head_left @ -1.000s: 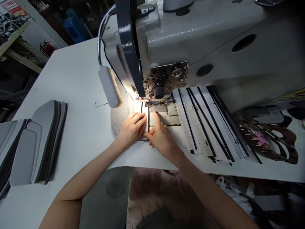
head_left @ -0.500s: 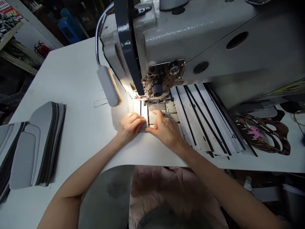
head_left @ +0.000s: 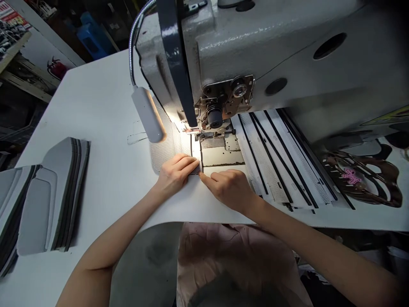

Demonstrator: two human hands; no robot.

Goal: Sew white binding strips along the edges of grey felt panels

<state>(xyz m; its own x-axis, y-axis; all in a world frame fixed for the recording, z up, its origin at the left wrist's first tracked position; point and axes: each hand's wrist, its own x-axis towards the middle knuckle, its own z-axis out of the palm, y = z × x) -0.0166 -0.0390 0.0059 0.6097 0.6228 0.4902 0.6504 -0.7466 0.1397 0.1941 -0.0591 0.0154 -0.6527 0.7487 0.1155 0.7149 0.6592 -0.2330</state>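
Note:
A grey mesh fabric panel (head_left: pixel 159 152) lies flat on the white table, its right edge under the sewing machine's presser foot (head_left: pixel 196 136). Along that edge runs a white strip (head_left: pixel 196 148) with a black line. My left hand (head_left: pixel 175 172) is closed on the panel's near right part, fingertips pressed together at the strip. At the panel's near right corner, my right hand (head_left: pixel 230 187) touches the edge with its extended foremost digit, the other fingers curled in. What lies beneath the fingertips is hidden. The metal bed plate (head_left: pixel 220 157) shows bare to the right of the strip.
The sewing machine (head_left: pixel 236 47) fills the top right, with a lamp (head_left: pixel 148 115) hanging at its left. White mesh strips with black edging (head_left: pixel 275 157) lie right of the bed. Stacked grey padded panels (head_left: pixel 40 209) stand left. A brown openwork item (head_left: pixel 367 179) lies far right.
My right hand has drawn back towards the table's front edge, its fingers now curled instead of spread over the bed plate. My left hand keeps its place on the panel. The view has shifted slightly.

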